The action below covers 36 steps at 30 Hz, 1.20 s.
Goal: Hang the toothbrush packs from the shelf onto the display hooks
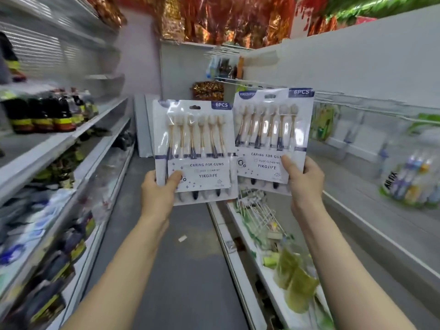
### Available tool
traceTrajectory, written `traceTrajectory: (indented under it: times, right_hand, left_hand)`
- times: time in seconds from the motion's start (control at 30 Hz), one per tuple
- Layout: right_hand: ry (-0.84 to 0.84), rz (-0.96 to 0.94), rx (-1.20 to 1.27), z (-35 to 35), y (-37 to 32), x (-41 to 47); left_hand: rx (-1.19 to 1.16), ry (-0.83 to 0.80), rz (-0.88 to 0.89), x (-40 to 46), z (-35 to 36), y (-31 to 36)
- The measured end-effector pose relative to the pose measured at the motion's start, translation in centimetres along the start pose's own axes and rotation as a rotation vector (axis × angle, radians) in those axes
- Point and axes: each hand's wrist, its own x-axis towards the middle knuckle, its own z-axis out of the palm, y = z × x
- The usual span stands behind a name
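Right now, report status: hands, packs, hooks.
Left hand grips one toothbrush pack. Right hand grips second pack. Neither hung. Display hooks on the right, nothing between.

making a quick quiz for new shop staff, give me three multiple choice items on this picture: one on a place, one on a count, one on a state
1. Where do the dark bottles stand?
A. on the left shelving
B. on the aisle floor
C. on the right-hand hooks

2. What count is printed on each toothbrush pack?
A. 4PCS
B. 6PCS
C. 12PCS

3. What state are the two packs in?
A. both hung on hooks
B. both lying on a shelf
C. one held up in each of the hands

Answers:
1. A, the bottles sit in a row on a shelf at the left.
2. B, the left toothbrush pack and the right toothbrush pack both read 6PCS in the top corner.
3. C, the left hand pinches one pack's lower edge and the right hand pinches the other's, both in mid-air over the aisle.
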Motion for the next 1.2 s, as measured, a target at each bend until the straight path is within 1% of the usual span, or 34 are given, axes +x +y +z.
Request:
traceTrajectory:
  times: [0.17, 0.37, 0.5, 0.6, 0.8, 1.0, 1.2]
  right_hand:
    - [0.076, 0.001, -0.068, 7.0, 5.9, 7.5]
    - [0.189, 0.057, -0.065, 14.6, 10.5, 16.6]
    - [0.271, 0.086, -0.125, 16.8, 13.8, 22.4]
    - [0.315, 0.068, -0.161, 17.6, 16.4, 26.6]
    - [0.314, 0.071, -0.153, 20.8, 22.2, 36.4]
    - [0.276, 0.037, -0.135, 25.5, 25.9, 45.7]
    - [0.27, -0.001, -0.154, 30.4, 30.4, 53.2]
  left_hand:
    - [-0.073, -0.113, -0.017, 13.3, 3.3, -3.5]
    - [-0.1, -0.293, -0.025, 28.8, 8.4, -6.0]
    - [-0.132, -0.383, -0.045, 36.7, 12.5, -8.3]
    - [-0.181, -0.433, -0.082, 40.9, 15.8, -10.4]
    - [-0.183, -0.459, -0.095, 49.6, 21.4, -13.9]
    - [-0.166, -0.434, -0.031, 59.0, 26.0, -15.0]
    - [-0.165, -0.441, -0.006, 68.1, 29.7, -18.1]
